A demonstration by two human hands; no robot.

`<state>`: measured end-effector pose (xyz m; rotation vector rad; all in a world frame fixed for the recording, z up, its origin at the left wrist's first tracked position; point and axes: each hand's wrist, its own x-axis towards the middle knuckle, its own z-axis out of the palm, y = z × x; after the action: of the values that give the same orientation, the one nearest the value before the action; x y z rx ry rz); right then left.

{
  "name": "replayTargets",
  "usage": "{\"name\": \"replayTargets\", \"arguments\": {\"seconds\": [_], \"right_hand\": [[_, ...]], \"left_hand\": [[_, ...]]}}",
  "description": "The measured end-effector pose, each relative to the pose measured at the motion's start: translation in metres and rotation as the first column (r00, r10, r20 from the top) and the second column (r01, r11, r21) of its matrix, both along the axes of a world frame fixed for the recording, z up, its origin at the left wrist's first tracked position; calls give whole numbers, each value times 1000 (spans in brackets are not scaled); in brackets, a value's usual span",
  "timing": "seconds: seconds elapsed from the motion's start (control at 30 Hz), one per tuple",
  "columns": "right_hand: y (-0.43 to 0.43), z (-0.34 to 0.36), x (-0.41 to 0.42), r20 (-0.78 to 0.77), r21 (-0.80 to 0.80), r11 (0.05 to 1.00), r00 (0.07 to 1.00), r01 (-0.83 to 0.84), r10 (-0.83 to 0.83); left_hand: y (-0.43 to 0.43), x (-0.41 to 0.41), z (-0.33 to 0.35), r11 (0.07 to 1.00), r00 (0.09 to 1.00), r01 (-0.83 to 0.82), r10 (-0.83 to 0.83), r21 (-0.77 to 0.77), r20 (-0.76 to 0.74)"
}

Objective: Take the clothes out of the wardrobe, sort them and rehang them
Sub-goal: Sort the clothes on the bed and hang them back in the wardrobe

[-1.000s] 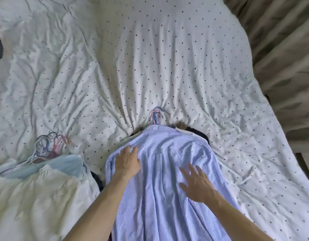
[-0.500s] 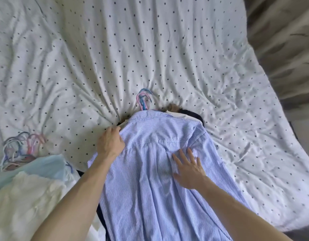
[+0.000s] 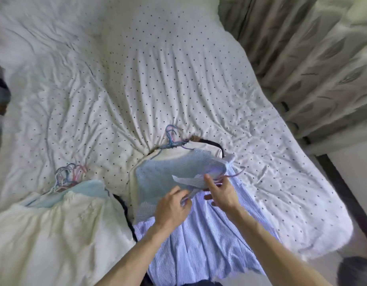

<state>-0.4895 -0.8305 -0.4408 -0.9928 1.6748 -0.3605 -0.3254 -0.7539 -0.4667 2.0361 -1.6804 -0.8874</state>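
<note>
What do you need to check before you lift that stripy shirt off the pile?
1. Left hand grips the striped shirt: ok.
2. Right hand pinches the shirt's turned-back top: ok.
3. Shirt's hanger is inside it: cannot tell; only a pink hanger piece pokes out.
4. Blue sweater underneath lies flat on the pile: ok.
5. Sweater is not snagged on the shirt: cannot tell.
6. Hanger hooks point away from the hands: ok.

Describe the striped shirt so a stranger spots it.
On the dotted bed, look right of the cream pile. The shirt is gripped by the left hand and right hand. The knit beside it is plain; only the shirt has blue stripes.
</note>
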Motion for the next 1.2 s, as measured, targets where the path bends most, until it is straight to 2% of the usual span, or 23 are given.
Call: {"name": "replayTargets", "arguments": {"seconds": [0.1, 0.17, 0.23, 0.3, 0.37, 0.43, 0.5, 0.6, 0.67, 0.73, 0.83, 0.97, 1.07, 1.2], "right_hand": [[32, 18, -40, -75, -99, 992, 994, 76, -84], [52, 32, -78, -105, -138, 988, 991, 73, -88], [71, 55, -123, -122, -210, 975, 988, 68, -95], [96, 88, -174, -125, -293, 954, 987, 58, -99], [130, 126, -228, -187, -380, 925, 979, 1, -78], [170, 162, -280, -332, -477, 876, 938, -73, -102], [215, 197, -325, -434, -499, 861, 889, -101, -147], [286, 241, -377, -481, -540, 839, 843, -66, -243], [333, 259, -406, -483, -604, 797, 797, -4, -363], [378, 275, -429, -476, -646, 761, 745, 65, -468], [443, 288, -457, -396, -729, 658, 666, 190, -632], [515, 291, -475, -411, -789, 555, 447, 261, -794], [551, 279, -480, -362, -800, 491, 376, 344, -853], [580, 275, -476, -282, -828, 366, 249, 425, -927]], "left_hand": [[16, -40, 30, 988, 988, 154, -153, 27, -15], [17, -67, 55, 941, 943, 332, -330, 69, -47], [14, -93, 84, 906, 906, 419, -412, 58, -100], [1, -116, 113, 910, 908, 415, -415, -22, -51], [-13, -147, 144, 860, 873, 488, -482, -150, 75], [-22, -188, 179, 740, 799, 599, -574, -307, 177], [-23, -242, 215, 551, 687, 720, -651, -421, 322], [0, -334, 263, 238, 482, 837, -745, -492, 460], [33, -394, 290, 82, 318, 891, -814, -447, 485], [71, -443, 310, 41, 193, 928, -904, -370, 382], [123, -495, 325, 115, 161, 922, -982, -369, 95], [173, -545, 327, 84, 72, 900, -996, -428, -44], [205, -577, 324, -5, -28, 918, -998, -397, -51], [243, -615, 322, -224, -224, 894, -973, -387, 47]]}}
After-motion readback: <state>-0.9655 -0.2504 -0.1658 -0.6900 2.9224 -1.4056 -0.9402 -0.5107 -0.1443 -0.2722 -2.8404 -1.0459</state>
